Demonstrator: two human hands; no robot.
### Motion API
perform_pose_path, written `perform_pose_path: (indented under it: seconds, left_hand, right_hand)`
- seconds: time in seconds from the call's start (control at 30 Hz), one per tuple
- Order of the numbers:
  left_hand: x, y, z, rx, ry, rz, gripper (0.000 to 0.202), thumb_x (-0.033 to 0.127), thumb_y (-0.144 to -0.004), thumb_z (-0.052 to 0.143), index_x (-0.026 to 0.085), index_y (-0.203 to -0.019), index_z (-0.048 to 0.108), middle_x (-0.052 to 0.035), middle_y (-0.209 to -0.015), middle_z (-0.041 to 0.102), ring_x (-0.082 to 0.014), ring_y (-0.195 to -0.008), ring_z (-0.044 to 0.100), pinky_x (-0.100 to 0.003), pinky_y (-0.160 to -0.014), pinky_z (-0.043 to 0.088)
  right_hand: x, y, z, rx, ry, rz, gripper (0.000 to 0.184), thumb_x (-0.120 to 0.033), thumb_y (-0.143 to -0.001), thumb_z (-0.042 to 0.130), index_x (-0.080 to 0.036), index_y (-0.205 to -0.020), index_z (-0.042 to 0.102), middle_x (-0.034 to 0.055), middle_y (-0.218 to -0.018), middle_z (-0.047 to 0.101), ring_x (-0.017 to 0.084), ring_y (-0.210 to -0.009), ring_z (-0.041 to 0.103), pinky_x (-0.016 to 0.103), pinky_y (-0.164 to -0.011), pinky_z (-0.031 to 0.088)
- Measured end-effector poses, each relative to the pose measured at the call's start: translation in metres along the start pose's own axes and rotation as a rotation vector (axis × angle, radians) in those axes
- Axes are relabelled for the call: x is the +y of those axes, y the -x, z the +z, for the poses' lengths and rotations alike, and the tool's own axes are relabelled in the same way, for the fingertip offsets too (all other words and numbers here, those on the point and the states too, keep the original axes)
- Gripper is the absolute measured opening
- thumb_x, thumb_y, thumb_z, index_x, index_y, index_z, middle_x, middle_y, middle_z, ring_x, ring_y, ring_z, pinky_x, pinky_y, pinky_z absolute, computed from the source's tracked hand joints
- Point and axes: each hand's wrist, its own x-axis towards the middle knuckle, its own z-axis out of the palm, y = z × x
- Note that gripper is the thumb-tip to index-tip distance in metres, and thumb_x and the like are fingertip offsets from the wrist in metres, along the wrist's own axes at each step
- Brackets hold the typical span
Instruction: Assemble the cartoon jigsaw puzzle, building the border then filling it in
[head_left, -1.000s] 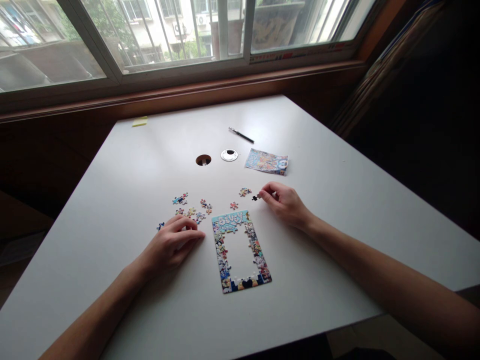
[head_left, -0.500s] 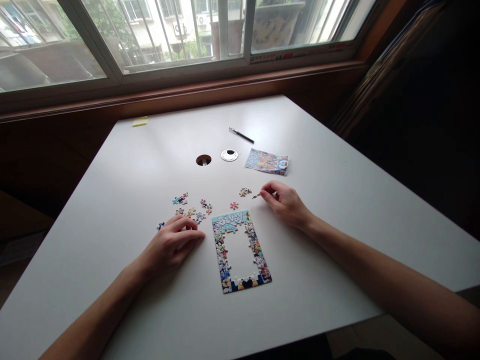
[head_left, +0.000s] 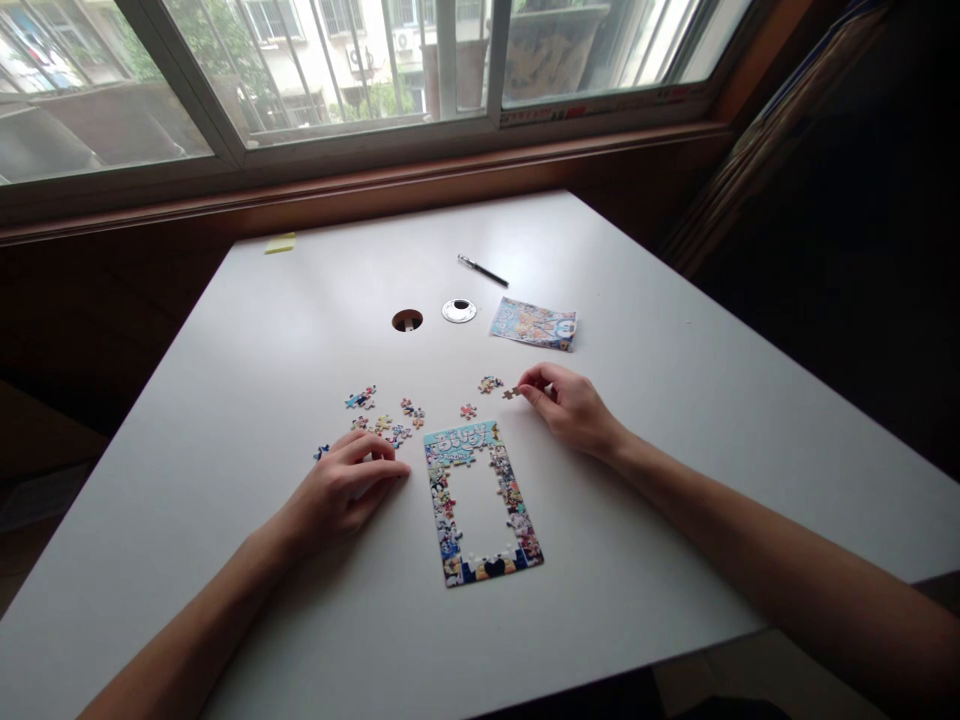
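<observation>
A jigsaw puzzle (head_left: 436, 518) lies on the white table, its border joined into a frame around a bare middle. My right hand (head_left: 568, 408) is to its upper right, thumb and fingers pinched on a jigsaw piece (head_left: 511, 393) whose brownish side shows. A small cluster of loose pieces (head_left: 490, 384) and a single reddish piece (head_left: 468, 411) lie just left of that hand. My left hand (head_left: 351, 485) rests on the table left of the puzzle, fingers bent and apart, with nothing visible in it. More loose pieces (head_left: 382, 424) are spread beyond its fingers.
Farther back lie a printed picture sheet (head_left: 534, 323), a black pen (head_left: 484, 270) and a silver ring-shaped cover (head_left: 459, 311) beside a round hole (head_left: 407, 321) in the table (head_left: 645, 560). A yellow sticky note (head_left: 280, 243) is at the far left edge. The window is beyond.
The piece in my right hand has turned, so more of its brownish flat side faces me. My right fingers have shifted very slightly. My left hand and the puzzle stay in place.
</observation>
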Motion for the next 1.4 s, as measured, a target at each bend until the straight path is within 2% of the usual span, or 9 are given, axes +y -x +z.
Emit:
perform_pose_path:
  seconds: [0.4, 0.6, 0.93, 1.2, 1.4]
  left_hand:
    - [-0.0007, 0.0007, 0.0002, 0.000, -0.011, 0.002, 0.030, 0.009, -0.093, 0.056, 0.024, -0.114, 0.071, -0.0086, -0.102, 0.063, -0.0203, -0.099, 0.058, -0.036, -0.085, 0.051]
    - [-0.0018, 0.0018, 0.0003, -0.009, -0.014, -0.001, 0.031, 0.010, -0.093, 0.056, 0.025, -0.115, 0.071, -0.0090, -0.102, 0.064, -0.0208, -0.099, 0.058, -0.036, -0.085, 0.051]
    - [0.0003, 0.0006, -0.0005, -0.003, -0.011, 0.005, 0.031, 0.008, -0.092, 0.056, 0.024, -0.114, 0.071, -0.0089, -0.101, 0.063, -0.0204, -0.098, 0.057, -0.036, -0.083, 0.051]
    - [0.0000, 0.0002, -0.0006, -0.007, -0.014, 0.003, 0.031, 0.009, -0.093, 0.056, 0.025, -0.114, 0.071, -0.0089, -0.102, 0.063, -0.0206, -0.098, 0.057, -0.036, -0.083, 0.051]
    - [0.0010, 0.0001, -0.0011, -0.001, -0.023, 0.001, 0.030, 0.010, -0.093, 0.056, 0.025, -0.113, 0.072, -0.0089, -0.101, 0.064, -0.0205, -0.097, 0.058, -0.035, -0.083, 0.051]
  right_hand:
    - [0.0021, 0.0010, -0.0002, -0.009, 0.014, 0.012, 0.021, -0.038, -0.091, 0.061, -0.019, -0.092, 0.070, 0.0035, -0.080, 0.069, 0.015, -0.063, 0.055, 0.029, -0.062, 0.044]
    - [0.0023, 0.0008, 0.0001, 0.006, 0.026, 0.002, 0.024, -0.040, -0.090, 0.061, -0.019, -0.093, 0.071, 0.0026, -0.073, 0.065, 0.015, -0.061, 0.054, 0.029, -0.060, 0.044]
    - [0.0030, 0.0013, 0.0003, -0.008, 0.000, -0.024, 0.013, -0.031, -0.089, 0.063, -0.020, -0.092, 0.069, 0.0003, -0.074, 0.063, 0.013, -0.061, 0.051, 0.028, -0.062, 0.043]
    - [0.0014, 0.0006, -0.0001, -0.013, 0.021, -0.038, 0.016, -0.033, -0.089, 0.062, -0.019, -0.093, 0.069, 0.0017, -0.074, 0.064, 0.013, -0.060, 0.051, 0.028, -0.060, 0.044]
    - [0.0033, 0.0003, 0.0006, -0.013, 0.016, -0.075, 0.019, -0.031, -0.091, 0.060, -0.019, -0.098, 0.072, 0.0052, -0.085, 0.069, 0.014, -0.064, 0.055, 0.030, -0.063, 0.047]
